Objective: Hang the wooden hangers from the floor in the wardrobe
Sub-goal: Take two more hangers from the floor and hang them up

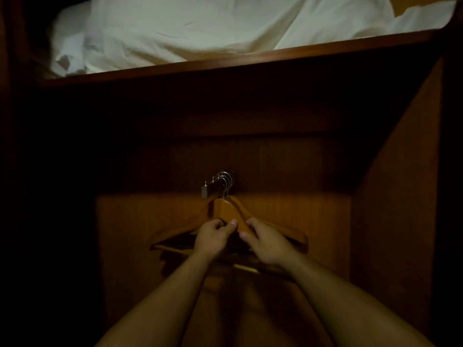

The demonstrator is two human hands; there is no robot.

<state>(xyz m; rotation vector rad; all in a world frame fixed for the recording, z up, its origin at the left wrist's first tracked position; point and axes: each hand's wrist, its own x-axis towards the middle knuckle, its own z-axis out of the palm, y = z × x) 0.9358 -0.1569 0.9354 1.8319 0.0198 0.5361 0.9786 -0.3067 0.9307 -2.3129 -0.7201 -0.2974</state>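
Several wooden hangers (pixel 226 209) hang bunched together inside the dark wardrobe, their metal hooks (pixel 225 180) looped over a short metal rail bracket (pixel 209 190). My left hand (pixel 213 235) grips the nearest hanger just left of its neck, thumb up against the wood. My right hand (pixel 265 241) holds the right shoulder of the same bunch, fingers curled over the top edge. Both forearms reach in from the bottom. The lower bars of the hangers are partly hidden behind my hands.
A wooden shelf (pixel 250 57) runs across above the hanging space, with crumpled white bedding (pixel 188 31) on it. The wardrobe's right side panel (pixel 400 184) and back panel (pixel 288 221) enclose the space. The left side is in deep shadow.
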